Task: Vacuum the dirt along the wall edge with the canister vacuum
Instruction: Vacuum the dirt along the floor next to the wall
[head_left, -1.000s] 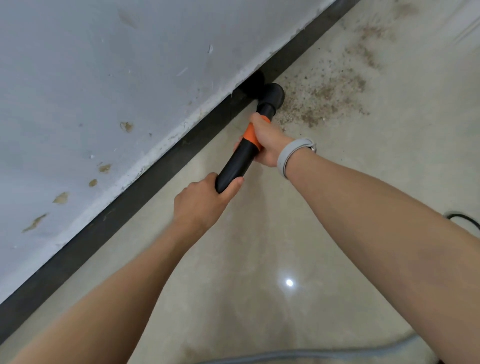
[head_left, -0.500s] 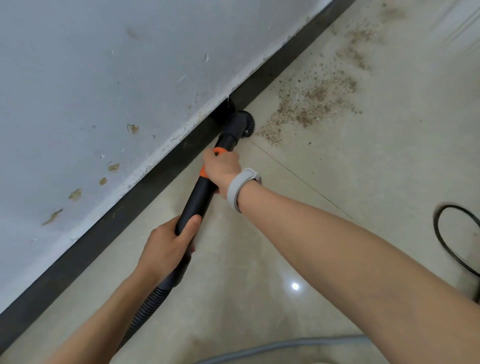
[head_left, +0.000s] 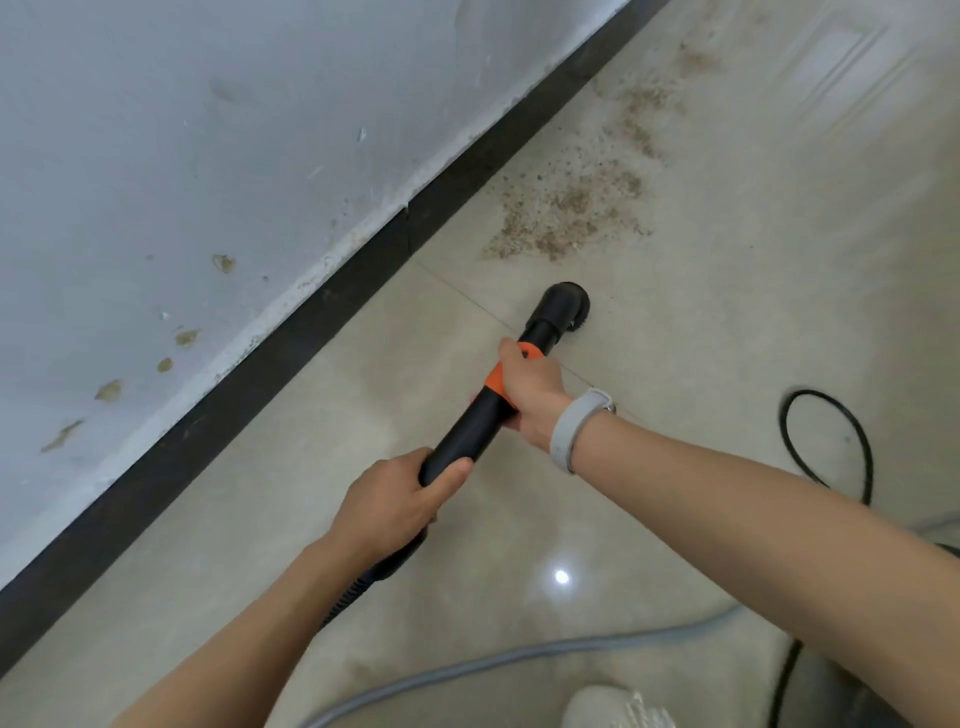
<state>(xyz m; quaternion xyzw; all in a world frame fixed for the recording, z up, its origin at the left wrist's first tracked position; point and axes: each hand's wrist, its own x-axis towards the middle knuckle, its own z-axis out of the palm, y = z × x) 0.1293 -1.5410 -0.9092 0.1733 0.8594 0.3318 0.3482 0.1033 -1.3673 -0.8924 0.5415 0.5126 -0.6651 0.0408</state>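
Observation:
A black vacuum wand with an orange collar ends in a round brush nozzle on the beige floor, away from the wall. My right hand, with a grey wristband, grips the wand at the orange collar. My left hand grips its lower end, where the ribbed black hose begins. Brown dirt is scattered on the floor ahead of the nozzle, stretching along the black skirting toward the upper right. The canister is out of view.
A white wall with brown marks rises on the left. A black cable loops on the floor at right. A grey hose crosses the floor at the bottom, beside a white shoe.
The nozzle has pulled back from the skirting and now sits out on the open floor, to the right. Both hands moved with the wand.

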